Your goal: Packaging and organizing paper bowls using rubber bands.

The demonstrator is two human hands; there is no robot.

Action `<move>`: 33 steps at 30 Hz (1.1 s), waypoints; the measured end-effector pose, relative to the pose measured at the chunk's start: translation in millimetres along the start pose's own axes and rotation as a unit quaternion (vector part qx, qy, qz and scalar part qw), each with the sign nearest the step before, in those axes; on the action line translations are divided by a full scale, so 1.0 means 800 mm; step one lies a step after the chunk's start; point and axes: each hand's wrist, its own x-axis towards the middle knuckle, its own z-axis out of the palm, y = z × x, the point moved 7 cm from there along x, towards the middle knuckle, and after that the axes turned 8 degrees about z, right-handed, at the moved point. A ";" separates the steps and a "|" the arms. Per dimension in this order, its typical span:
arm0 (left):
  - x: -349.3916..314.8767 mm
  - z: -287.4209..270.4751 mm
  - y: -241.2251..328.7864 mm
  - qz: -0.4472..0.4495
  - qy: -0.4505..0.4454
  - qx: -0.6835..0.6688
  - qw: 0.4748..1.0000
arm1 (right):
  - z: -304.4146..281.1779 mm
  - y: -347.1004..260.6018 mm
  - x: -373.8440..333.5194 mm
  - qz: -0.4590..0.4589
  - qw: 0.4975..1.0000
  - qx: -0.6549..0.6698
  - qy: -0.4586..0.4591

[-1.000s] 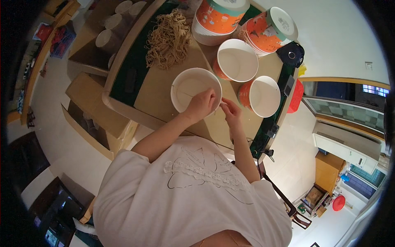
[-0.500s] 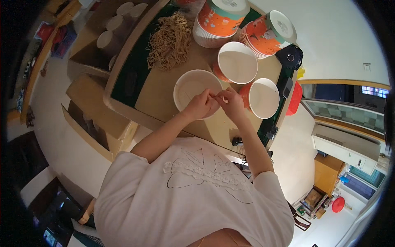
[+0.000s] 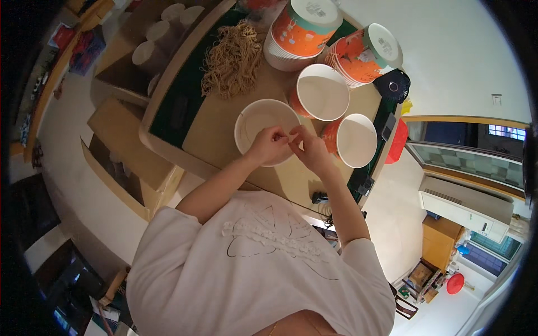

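Note:
Over the near edge of a white-lined paper bucket (image 3: 251,119), my left hand (image 3: 268,148) and my right hand (image 3: 310,151) meet with their fingertips nearly touching. Both are closed in a pinch. Whatever sits between the fingers is too small to make out. To the right stand two more open paper buckets, one farther off (image 3: 323,92) and one nearer (image 3: 357,141), orange outside and white inside. A loose heap of thin tan cords (image 3: 232,60) lies on the table to the far left of the buckets.
Two stacks of upside-down orange paper buckets, one left (image 3: 302,31) and one right (image 3: 367,53), stand at the back. A dark round fan-like object (image 3: 393,85) sits at the right edge. Cardboard boxes (image 3: 131,148) flank the table's left side. A black device (image 3: 319,197) rests near the front edge.
The view has shifted slightly. My fingertips still meet over the bucket, with the right fingers now lifted and bent a little differently. The buckets and cords keep their places.

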 end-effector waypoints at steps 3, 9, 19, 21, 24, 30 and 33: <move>0.000 -0.004 -0.010 0.030 0.032 -0.014 0.999 | 0.006 0.000 -0.001 -0.018 0.999 -0.042 -0.003; 0.001 -0.023 -0.003 -0.011 0.108 -0.065 0.992 | 0.015 0.006 -0.009 0.005 1.000 -0.024 0.017; -0.019 0.009 0.056 0.143 -0.202 0.177 0.952 | 0.013 0.046 -0.012 0.071 0.982 0.135 0.116; -0.017 0.009 0.047 0.092 -0.181 0.175 0.963 | 0.011 0.048 -0.013 0.100 0.976 0.165 0.105; -0.010 0.005 0.035 0.054 -0.120 0.201 0.971 | 0.004 0.033 -0.015 0.020 0.987 0.101 0.125; -0.005 0.007 0.034 0.094 -0.036 0.331 0.938 | 0.002 0.021 -0.015 0.019 0.996 0.024 0.085; -0.002 0.007 0.044 0.056 -0.053 0.285 0.956 | -0.002 0.022 -0.016 0.024 0.996 0.047 0.067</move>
